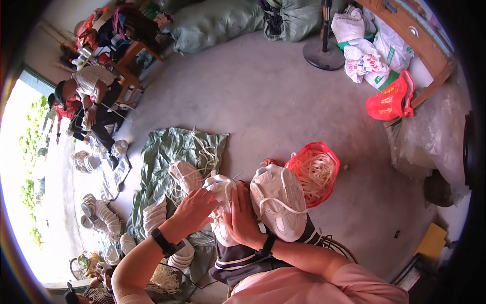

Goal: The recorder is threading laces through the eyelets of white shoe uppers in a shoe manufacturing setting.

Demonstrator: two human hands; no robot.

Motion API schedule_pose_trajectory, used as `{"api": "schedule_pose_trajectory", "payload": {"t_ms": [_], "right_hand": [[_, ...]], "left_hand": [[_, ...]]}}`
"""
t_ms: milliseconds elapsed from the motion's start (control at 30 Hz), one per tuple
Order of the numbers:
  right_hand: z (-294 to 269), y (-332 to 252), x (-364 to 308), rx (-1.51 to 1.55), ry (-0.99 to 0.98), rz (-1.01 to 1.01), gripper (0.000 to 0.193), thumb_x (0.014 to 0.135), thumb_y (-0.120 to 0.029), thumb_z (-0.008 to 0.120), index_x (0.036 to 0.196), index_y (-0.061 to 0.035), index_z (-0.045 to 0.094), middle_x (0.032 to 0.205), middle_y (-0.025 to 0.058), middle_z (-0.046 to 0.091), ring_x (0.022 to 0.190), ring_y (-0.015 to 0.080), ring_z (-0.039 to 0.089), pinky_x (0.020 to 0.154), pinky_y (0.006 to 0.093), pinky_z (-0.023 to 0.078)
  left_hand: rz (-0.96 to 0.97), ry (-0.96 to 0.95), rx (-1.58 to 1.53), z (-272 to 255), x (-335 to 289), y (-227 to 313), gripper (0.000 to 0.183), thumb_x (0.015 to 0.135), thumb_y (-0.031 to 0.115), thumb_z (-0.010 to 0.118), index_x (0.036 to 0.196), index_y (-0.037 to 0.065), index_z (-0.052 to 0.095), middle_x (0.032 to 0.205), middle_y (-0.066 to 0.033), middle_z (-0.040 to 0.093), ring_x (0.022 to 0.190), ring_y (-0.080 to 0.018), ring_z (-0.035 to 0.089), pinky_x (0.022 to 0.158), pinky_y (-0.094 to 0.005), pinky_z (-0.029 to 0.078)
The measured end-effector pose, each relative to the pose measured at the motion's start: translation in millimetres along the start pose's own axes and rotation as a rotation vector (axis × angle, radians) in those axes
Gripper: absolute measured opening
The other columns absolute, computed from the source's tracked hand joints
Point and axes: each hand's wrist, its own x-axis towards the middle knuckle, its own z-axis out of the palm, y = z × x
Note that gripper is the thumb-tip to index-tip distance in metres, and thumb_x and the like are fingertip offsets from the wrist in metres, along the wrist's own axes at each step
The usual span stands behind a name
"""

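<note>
A white sneaker (226, 232) rests on my lap, toe toward me. My left hand (196, 209) bends over its left side, fingers curled at the lacing; what the fingertips pinch is too small to make out. Along the sneaker's right side lies my right hand (244, 219), its fingers stretched upward and holding the shoe steady. A second white sneaker (279, 200) lies on my lap to the right, a loose lace looped across its front. Beyond my left hand, another pale sneaker (185, 176) sits on a green tarp (167, 147).
A red basin (334, 175) full of white laces (313, 172) stands right of my knees. Stacked shoe parts (155, 215) lie on the tarp. A seated person (96, 86) works at upper left. Big green sacks (217, 25), a black stand base (324, 54) and a red bag (390, 101) stand farther off.
</note>
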Motion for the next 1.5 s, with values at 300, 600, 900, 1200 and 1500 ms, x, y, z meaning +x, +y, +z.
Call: {"api": "schedule_pose_trajectory", "payload": {"t_ms": [300,600,900,1200,1500], "right_hand": [[71.2,-81.8,-70.7,-0.116,-0.038,-0.038,0.08,0.095,-0.019,0.058,0.151,0.0137,0.011,0.157,0.0377,0.013,0.146,0.0544,0.016,0.12,0.0577,0.017],[109.6,-124.1,-108.4,-0.178,-0.019,-0.067,0.077,0.097,-0.021,0.055,0.151,0.0145,0.012,0.156,0.0385,0.014,0.145,0.0546,0.019,0.119,0.0572,0.021],[120.5,-139.2,-129.6,-0.214,0.0,-0.053,0.08,0.096,-0.02,0.056,0.153,0.0126,0.009,0.158,0.0369,0.013,0.144,0.0551,0.019,0.118,0.0576,0.022],[121.5,-151.1,-151.2,-0.236,-0.011,-0.074,0.08,0.097,-0.021,0.056,0.153,0.0127,0.009,0.158,0.0365,0.012,0.145,0.0546,0.019,0.118,0.0575,0.022],[146.7,-149.3,-160.1,-0.229,0.004,-0.139,0.08,0.096,-0.019,0.058,0.152,0.0133,0.012,0.157,0.0376,0.013,0.144,0.0548,0.022,0.118,0.0571,0.024]], "left_hand": [[0.024,0.094,-0.017,33.2,-141.3,5.5,0.047,0.067,0.023,0.086,0.108,0.011,0.066,0.114,-0.0054,0.057,0.114,-0.0259,0.053,0.103,-0.0406,0.044],[0.046,0.165,0.016,50.4,-216.0,14.9,0.042,0.07,0.024,0.085,0.106,0.012,0.067,0.115,-0.0049,0.061,0.114,-0.0261,0.055,0.102,-0.0421,0.044],[0.114,0.154,-0.055,56.8,-237.2,24.7,0.038,0.075,0.02,0.081,0.11,0.014,0.069,0.106,-0.0051,0.064,0.107,-0.0264,0.06,0.099,-0.0413,0.046],[0.125,0.13,-0.09,61.5,-253.2,39.6,0.025,0.079,0.019,0.076,0.103,0.012,0.07,0.095,-0.0058,0.062,0.1,-0.0274,0.062,0.092,-0.041,0.048],[0.038,0.025,-0.267,94.2,-255.4,13.3,0.015,0.081,0.011,0.062,0.077,0.0,0.07,0.084,-0.0189,0.067,0.084,-0.0392,0.066,0.076,-0.05,0.052]]}}
